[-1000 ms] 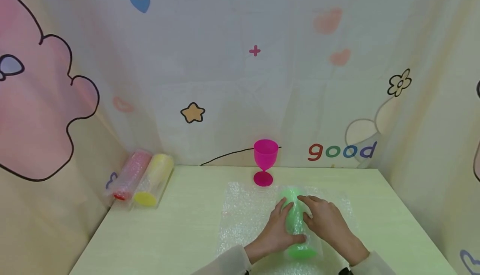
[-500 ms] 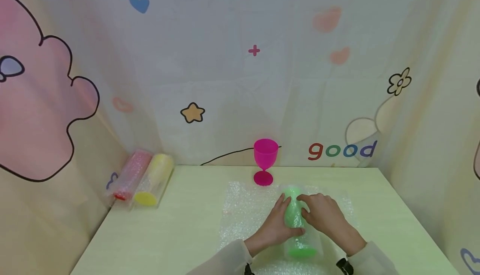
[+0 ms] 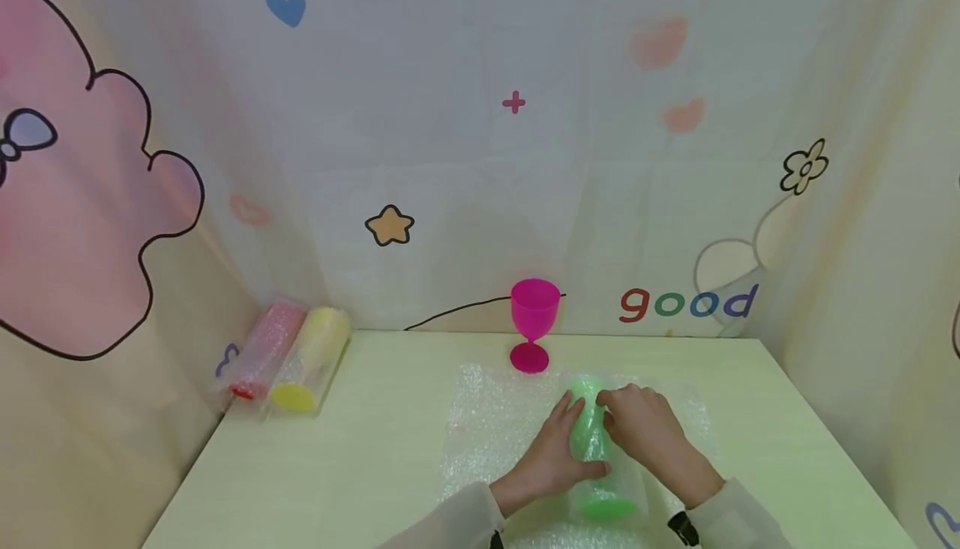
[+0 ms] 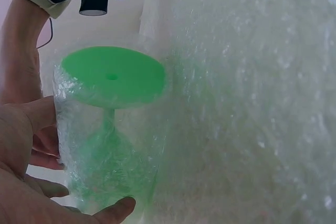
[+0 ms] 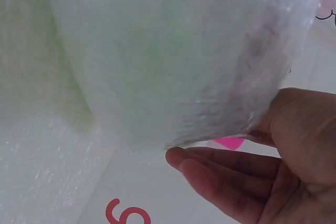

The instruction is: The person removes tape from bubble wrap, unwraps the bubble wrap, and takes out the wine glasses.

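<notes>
A green goblet [image 3: 609,508] lies rolled in bubble wrap [image 3: 487,432], its foot towards me. My left hand [image 3: 549,455] holds the roll from the left, thumb across the lower part and fingers along the bowl end. In the left wrist view, the round foot of the goblet [image 4: 113,77] and its stem show through the clear layers. My right hand [image 3: 648,432] is at the bowl end on the right, thumb and fingertips pinching the wrap there. Seen from the right wrist, the fingers [image 5: 226,174] meet the wrap's edge [image 5: 178,142]; the thumb tip is partly hidden.
A pink goblet [image 3: 533,311] stands upright just behind the flat bubble wrap. Far left, two wrapped rolls, one red-pink [image 3: 268,347] and one yellow [image 3: 311,357], lie side by side on the pale table [image 3: 360,457]. A printed curtain [image 3: 450,116] encloses the back and sides.
My right thumb and forefinger have drawn closer together at the bowl end. The left hand keeps its hold, and the wrapped goblet has barely shifted.
</notes>
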Tool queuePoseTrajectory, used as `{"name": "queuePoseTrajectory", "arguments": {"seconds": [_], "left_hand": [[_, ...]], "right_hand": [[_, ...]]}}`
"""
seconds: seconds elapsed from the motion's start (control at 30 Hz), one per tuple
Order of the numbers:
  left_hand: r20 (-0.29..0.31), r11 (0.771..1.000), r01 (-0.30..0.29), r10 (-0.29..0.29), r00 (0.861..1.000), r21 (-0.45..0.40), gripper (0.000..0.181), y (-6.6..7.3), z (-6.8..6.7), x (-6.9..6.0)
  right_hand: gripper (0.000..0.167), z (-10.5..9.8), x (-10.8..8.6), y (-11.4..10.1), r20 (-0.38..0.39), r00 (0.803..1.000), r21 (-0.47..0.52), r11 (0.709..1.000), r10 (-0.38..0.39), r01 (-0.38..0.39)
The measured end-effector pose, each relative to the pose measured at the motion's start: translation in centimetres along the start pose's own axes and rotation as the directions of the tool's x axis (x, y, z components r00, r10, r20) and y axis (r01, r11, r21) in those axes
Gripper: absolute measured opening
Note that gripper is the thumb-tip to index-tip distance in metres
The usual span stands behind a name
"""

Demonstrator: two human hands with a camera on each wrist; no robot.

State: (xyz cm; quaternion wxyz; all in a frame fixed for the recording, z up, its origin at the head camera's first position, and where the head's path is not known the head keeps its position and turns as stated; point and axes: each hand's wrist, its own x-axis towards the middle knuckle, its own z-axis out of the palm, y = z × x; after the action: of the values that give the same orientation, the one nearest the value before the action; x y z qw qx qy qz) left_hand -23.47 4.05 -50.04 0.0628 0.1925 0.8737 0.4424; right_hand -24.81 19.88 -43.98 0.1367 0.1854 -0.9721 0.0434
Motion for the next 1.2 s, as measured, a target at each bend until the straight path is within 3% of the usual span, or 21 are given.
{"name": "queuePoseTrajectory", "arguments": {"seconds": [0.2, 0.5, 0.73, 1.2], "left_hand": [[0.007, 1.0, -0.014, 0.014, 1.0, -0.001, 0.097, 0.0, 0.0, 0.0], [0.014, 1.0, -0.009, 0.009, 1.0, -0.001, 0.099, -0.4, 0.3, -0.2], [0.02, 1.0, -0.004, 0.004, 1.0, -0.005, 0.1, -0.6, 0.1, -0.1], [0.014, 1.0, -0.03, 0.03, 0.999, 0.0, 0.1, -0.5, 0.3, 0.1]], "right_hand": [[0.019, 0.0, -0.1, 0.1, -0.008, 1.0, 0.018, 1.0, -0.004, 0.004], [0.007, 0.8, -0.8, 1.1, -0.065, 0.998, 0.079, 0.997, -0.019, 0.024], [0.005, 0.7, -1.3, 2.4, -0.114, 0.992, 0.181, 0.983, 0.048, -0.026], [0.01, 1.2, -3.1, 4.9, -0.144, 0.98, 0.179, 0.978, 0.137, -0.11]]}}
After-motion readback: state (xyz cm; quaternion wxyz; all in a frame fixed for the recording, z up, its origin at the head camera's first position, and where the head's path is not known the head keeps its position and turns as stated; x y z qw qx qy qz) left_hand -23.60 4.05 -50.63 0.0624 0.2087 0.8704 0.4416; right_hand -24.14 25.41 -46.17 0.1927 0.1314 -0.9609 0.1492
